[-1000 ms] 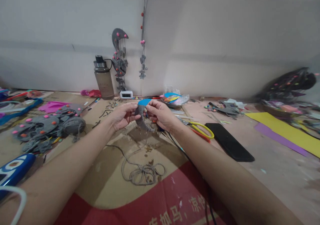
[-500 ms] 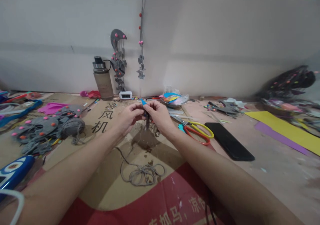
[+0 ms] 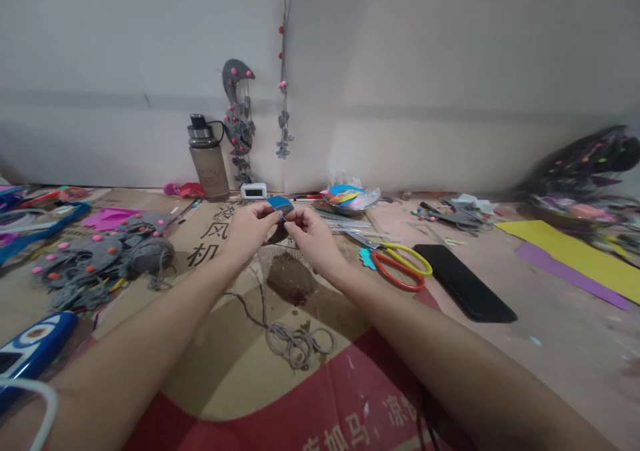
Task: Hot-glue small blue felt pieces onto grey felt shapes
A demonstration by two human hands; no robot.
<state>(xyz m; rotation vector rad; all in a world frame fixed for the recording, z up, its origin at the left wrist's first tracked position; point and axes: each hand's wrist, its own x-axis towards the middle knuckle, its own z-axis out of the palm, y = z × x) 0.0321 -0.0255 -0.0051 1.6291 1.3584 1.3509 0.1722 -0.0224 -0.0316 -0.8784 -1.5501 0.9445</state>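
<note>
The fingers of the left hand [image 3: 249, 231] and right hand [image 3: 316, 241] pinch a blue-and-gray piece [image 3: 281, 204] at the frame's centre. Below, looped cord [image 3: 296, 344] lies on cardboard [image 3: 225, 371]; right of centre are scissors [image 3: 383, 246] and a phone [image 3: 463, 282], and a bottle [image 3: 209, 171] stands upper left.
</note>
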